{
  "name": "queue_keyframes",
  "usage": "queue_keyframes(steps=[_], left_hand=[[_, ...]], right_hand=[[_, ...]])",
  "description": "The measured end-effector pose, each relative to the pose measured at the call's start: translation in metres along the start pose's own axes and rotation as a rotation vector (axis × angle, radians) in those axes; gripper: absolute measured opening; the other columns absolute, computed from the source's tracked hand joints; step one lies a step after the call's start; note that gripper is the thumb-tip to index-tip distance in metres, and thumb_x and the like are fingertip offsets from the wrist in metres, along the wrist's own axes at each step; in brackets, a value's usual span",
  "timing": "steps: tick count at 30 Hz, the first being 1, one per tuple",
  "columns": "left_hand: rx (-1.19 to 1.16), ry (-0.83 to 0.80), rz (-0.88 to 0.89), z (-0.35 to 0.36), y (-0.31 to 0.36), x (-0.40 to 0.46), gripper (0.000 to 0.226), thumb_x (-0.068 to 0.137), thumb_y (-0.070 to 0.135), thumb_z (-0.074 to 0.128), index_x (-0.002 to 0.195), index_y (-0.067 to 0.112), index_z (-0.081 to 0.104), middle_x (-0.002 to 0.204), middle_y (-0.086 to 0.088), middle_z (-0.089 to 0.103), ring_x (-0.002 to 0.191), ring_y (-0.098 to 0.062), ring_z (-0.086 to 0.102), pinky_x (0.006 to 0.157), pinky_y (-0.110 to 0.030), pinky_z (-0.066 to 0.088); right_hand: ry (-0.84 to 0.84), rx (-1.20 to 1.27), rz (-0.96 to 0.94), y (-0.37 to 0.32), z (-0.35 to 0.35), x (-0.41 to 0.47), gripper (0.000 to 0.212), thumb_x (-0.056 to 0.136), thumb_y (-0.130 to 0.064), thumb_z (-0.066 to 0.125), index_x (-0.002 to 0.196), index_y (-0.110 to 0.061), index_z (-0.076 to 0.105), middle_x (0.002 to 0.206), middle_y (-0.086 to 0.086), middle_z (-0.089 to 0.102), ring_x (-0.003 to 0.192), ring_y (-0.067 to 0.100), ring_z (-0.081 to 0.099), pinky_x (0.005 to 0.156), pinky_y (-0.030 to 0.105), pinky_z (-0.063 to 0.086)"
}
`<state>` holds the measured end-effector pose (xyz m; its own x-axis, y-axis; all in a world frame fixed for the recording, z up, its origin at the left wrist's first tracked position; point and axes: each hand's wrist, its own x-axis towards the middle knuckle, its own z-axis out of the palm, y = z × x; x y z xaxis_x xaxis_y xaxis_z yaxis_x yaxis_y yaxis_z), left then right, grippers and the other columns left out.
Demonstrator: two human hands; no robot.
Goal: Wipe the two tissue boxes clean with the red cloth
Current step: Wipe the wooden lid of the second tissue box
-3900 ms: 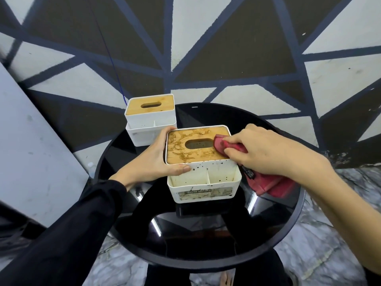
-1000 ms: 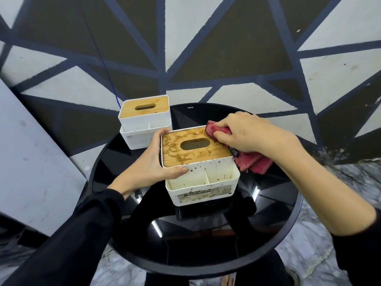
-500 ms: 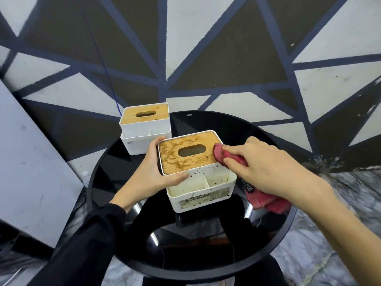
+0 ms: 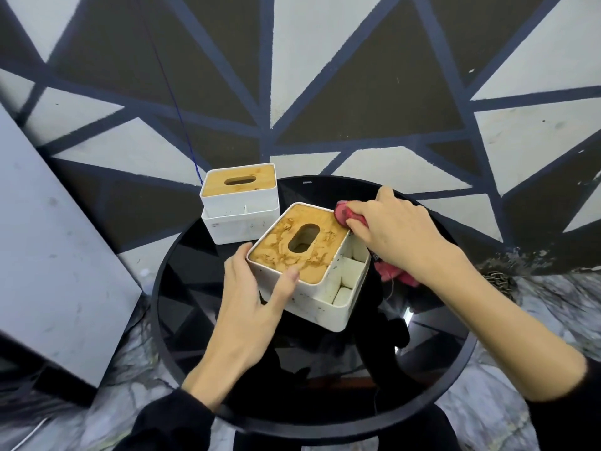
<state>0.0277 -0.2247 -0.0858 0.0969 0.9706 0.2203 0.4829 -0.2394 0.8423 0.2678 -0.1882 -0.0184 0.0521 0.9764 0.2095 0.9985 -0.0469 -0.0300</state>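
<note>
We see two tissue boxes on a round black glass table (image 4: 422, 385). The near tissue box (image 4: 312, 265), white with a stained wooden lid, sits turned at an angle near the table's middle, its open side compartments facing right and near. Our left hand (image 4: 253, 307) grips its near left corner, thumb laid up over the lid's edge and fingers wrapped round the left side, where the box hides their tips. Our right hand (image 4: 393, 236) is clamped on the red cloth (image 4: 344, 214), pressing a bunched end against the lid's far right corner; the rest of the cloth passes under the palm and shows again as a crumpled tail right of the box, so how much lies between we cannot tell. The fingertips on the cloth are tucked under and hard to make out.

The far tissue box (image 4: 240, 203) stands just beyond and to the left, at the table's far left edge, untouched, its lid looking cleaner. Whether the two boxes touch we cannot tell. A grey panel (image 4: 48, 255) leans at the left, cut off by the frame. The glass reflects dark shapes we cannot identify.
</note>
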Motion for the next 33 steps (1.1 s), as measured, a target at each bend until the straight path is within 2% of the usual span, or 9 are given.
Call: queue_keyframes(steps=[3,7,11,14,17,19,22,28,33], left_hand=[[0.031,0.029,0.017,0.006,0.005,-0.014,0.106,0.078,0.093,0.049,0.16,0.032,0.022,0.132,0.031,0.034,0.131,0.011,0.043,0.098,-0.017,0.045],[0.025,0.054,0.03,0.01,0.007,-0.028,0.108,0.072,0.079,0.062,0.161,0.032,0.025,0.127,0.033,0.04,0.123,0.006,0.051,0.091,-0.011,0.047],[-0.013,0.094,0.074,-0.003,0.0,-0.011,0.106,0.077,0.076,0.072,0.162,0.029,0.029,0.112,0.019,0.058,0.107,-0.006,0.06,0.09,-0.019,0.052],[0.137,-0.129,0.173,-0.017,-0.003,0.022,0.108,0.07,0.08,0.069,0.16,0.036,0.028,0.134,0.022,0.046,0.122,-0.002,0.053,0.1,-0.03,0.054],[0.202,-0.384,0.183,-0.026,-0.001,0.057,0.132,0.058,0.085,0.076,0.164,0.042,0.009,0.156,0.028,0.02,0.15,-0.001,0.028,0.124,-0.043,0.035],[0.22,-0.521,0.177,-0.032,0.002,0.076,0.147,0.05,0.08,0.086,0.163,0.047,-0.003,0.161,0.031,0.01,0.155,-0.004,0.018,0.129,-0.044,0.025],[0.231,-0.696,0.159,-0.036,0.003,0.093,0.157,0.047,0.072,0.095,0.159,0.055,-0.013,0.168,0.021,0.009,0.156,-0.007,0.021,0.13,-0.043,0.024],[0.166,-0.743,0.126,-0.033,-0.009,0.1,0.164,0.041,0.076,0.096,0.161,0.051,-0.013,0.169,0.014,0.015,0.156,-0.006,0.026,0.13,-0.046,0.027],[0.088,-0.709,0.099,-0.029,-0.02,0.095,0.156,0.046,0.047,0.095,0.163,0.042,-0.008,0.168,0.009,0.016,0.156,-0.008,0.027,0.131,-0.042,0.025]], right_hand=[[0.005,0.02,-0.031,0.001,0.003,0.008,0.038,0.109,-0.045,0.04,0.141,-0.034,0.056,0.105,0.004,0.036,0.079,0.027,0.045,0.072,0.037,0.038],[-0.02,0.098,-0.119,0.007,0.005,0.022,0.042,0.109,-0.045,0.042,0.15,-0.039,0.048,0.11,0.004,0.04,0.085,0.025,0.047,0.074,0.036,0.04],[-0.083,0.251,-0.219,0.019,0.009,0.035,0.044,0.107,-0.046,0.047,0.151,-0.045,0.048,0.116,0.003,0.049,0.097,0.029,0.059,0.088,0.046,0.052],[-0.1,0.288,-0.244,0.023,0.012,0.037,0.046,0.106,-0.045,0.048,0.152,-0.044,0.047,0.117,0.002,0.05,0.099,0.027,0.06,0.092,0.048,0.052],[-0.095,0.297,-0.242,0.024,0.012,0.038,0.046,0.107,-0.044,0.048,0.153,-0.042,0.047,0.119,0.002,0.049,0.099,0.026,0.06,0.093,0.048,0.052],[-0.089,0.303,-0.238,0.024,0.013,0.037,0.046,0.107,-0.045,0.048,0.153,-0.043,0.046,0.119,0.002,0.049,0.1,0.027,0.06,0.093,0.048,0.052],[-0.072,0.305,-0.238,0.025,0.014,0.034,0.046,0.107,-0.047,0.047,0.153,-0.044,0.045,0.118,0.001,0.049,0.099,0.026,0.06,0.09,0.048,0.053],[-0.009,0.251,-0.255,0.023,0.007,0.027,0.043,0.105,-0.052,0.046,0.147,-0.054,0.048,0.111,-0.002,0.05,0.095,0.021,0.058,0.076,0.036,0.043],[-0.062,0.198,-0.281,0.012,0.0,0.027,0.041,0.104,-0.055,0.044,0.145,-0.056,0.05,0.11,-0.002,0.049,0.099,0.023,0.058,0.079,0.037,0.041]])
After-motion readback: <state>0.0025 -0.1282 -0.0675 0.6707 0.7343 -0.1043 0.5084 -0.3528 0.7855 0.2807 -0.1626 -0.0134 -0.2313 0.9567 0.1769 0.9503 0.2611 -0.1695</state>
